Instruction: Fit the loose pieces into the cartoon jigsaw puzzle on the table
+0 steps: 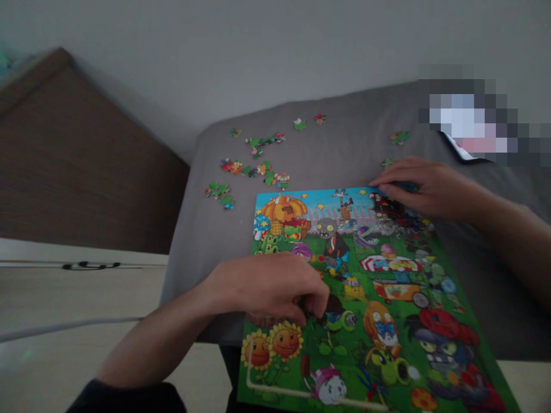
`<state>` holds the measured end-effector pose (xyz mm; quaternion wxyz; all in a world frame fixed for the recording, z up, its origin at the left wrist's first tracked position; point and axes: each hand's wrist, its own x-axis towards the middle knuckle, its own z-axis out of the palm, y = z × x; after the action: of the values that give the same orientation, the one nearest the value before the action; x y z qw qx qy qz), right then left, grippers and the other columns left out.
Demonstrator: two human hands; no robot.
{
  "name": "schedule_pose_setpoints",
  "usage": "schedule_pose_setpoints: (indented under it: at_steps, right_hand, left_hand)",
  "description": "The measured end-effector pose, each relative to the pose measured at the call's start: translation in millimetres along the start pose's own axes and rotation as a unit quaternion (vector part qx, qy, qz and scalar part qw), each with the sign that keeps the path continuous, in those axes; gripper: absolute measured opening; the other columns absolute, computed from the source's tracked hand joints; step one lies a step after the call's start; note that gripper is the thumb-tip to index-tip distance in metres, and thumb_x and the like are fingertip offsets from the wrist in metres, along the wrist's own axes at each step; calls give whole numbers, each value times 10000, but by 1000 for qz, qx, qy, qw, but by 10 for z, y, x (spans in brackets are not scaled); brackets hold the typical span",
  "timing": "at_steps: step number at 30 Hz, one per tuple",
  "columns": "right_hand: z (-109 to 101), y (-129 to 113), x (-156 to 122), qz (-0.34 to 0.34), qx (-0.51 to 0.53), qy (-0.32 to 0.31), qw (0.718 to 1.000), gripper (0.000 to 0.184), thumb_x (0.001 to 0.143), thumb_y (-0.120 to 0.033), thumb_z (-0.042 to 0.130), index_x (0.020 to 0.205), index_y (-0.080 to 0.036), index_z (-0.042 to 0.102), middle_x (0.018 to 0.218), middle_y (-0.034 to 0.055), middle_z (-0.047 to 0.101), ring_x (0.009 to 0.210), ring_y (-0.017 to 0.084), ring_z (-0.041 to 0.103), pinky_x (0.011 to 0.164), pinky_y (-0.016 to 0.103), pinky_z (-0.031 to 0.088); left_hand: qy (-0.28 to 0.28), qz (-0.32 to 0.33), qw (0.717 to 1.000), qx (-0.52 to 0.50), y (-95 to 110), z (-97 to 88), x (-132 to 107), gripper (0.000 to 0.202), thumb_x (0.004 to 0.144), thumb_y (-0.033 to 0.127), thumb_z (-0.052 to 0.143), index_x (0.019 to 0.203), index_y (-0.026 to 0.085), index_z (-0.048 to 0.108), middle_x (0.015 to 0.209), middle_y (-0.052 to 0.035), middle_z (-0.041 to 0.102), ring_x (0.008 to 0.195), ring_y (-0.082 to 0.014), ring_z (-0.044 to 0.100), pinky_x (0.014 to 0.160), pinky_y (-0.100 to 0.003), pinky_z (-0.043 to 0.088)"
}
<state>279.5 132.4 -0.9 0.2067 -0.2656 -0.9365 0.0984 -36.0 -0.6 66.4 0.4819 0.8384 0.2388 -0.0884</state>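
In dim light, a plain grey wall (pixel 275 46) is rising along the far side, a dark brown wooden furniture panel (pixel 90 155) is standing at the left, and a grey cloth-covered table (pixel 344 137) is stretching rightward above a pale floor (pixel 81 295).

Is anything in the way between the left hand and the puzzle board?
Nothing visible. The left hand is over the left part of the puzzle board, its fingers curled down; what lies beneath them is hidden. Loose pieces lie off the board.
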Motion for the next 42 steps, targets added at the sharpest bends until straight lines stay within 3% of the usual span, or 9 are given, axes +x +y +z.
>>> schedule_pose_setpoints:
  at_steps: [13,20,23,25,27,29,31,34,42]
  right_hand:
    - [0,-7,14,35,17,1,999,309,1010,-373,487,999,-213,751,989,106,769,940,260,696,889,437,535]
    - [12,-21,24,54,37,-9,998,296,992,-379,506,1007,-223,757,996,112,769,953,276,700,908,482,542]
    - [11,-30,33,48,49,0,998,297,991,-382,514,992,-220,763,976,116,771,936,277,710,890,483,553]
    - [9,-31,36,44,55,3,997,285,988,-372,525,991,-222,766,974,117,773,931,280,718,876,480,560]
    - [11,-29,36,46,57,3,997,277,985,-368,532,998,-227,770,980,118,773,936,288,722,862,482,566]
    - [18,-25,36,45,55,6,997,282,987,-380,529,1000,-233,769,973,115,771,933,292,721,846,487,572]
    - [32,-20,36,41,53,12,998,282,995,-388,518,1002,-248,763,965,100,769,932,284,718,845,486,572]
    - [56,-8,32,39,53,20,998,254,999,-371,519,1003,-275,754,968,72,768,935,263,716,865,473,568]
    - [52,-4,30,27,56,20,998,235,983,-346,529,991,-275,754,950,63,767,919,245,707,880,439,556]
  left_hand:
    - [-24,21,999,11,21,-9,-25,212,947,19,610,819,188,627,859,2,714,860,-151,651,778,-268,479]
    - [25,-3,999,44,33,31,-38,247,903,61,670,742,201,545,808,24,672,808,-142,624,700,-274,426]
    - [22,8,999,41,-13,-57,-99,236,845,65,742,742,198,576,798,32,676,793,-133,623,691,-258,425]
    - [81,-5,996,39,-123,-190,-197,238,863,168,766,732,195,569,757,43,658,737,-114,602,672,-238,425]
    - [233,-75,967,77,-318,-362,-327,263,886,330,759,745,199,580,733,43,638,694,-111,574,656,-230,432]
    - [420,-184,878,135,-586,-535,-455,196,920,380,690,860,201,636,830,7,671,770,-144,598,729,-258,470]
    - [517,-244,804,167,-880,-671,-551,168,983,298,550,1044,179,652,1052,-72,688,987,-207,610,920,-345,475]
    - [561,-304,747,185,-1256,-765,-617,287,987,266,516,1218,183,665,1315,-138,621,1290,-310,496,1129,-490,358]
    - [584,-316,729,168,-1487,-834,-597,190,896,279,690,1071,226,739,1291,-97,678,1293,-322,523,1151,-506,342]
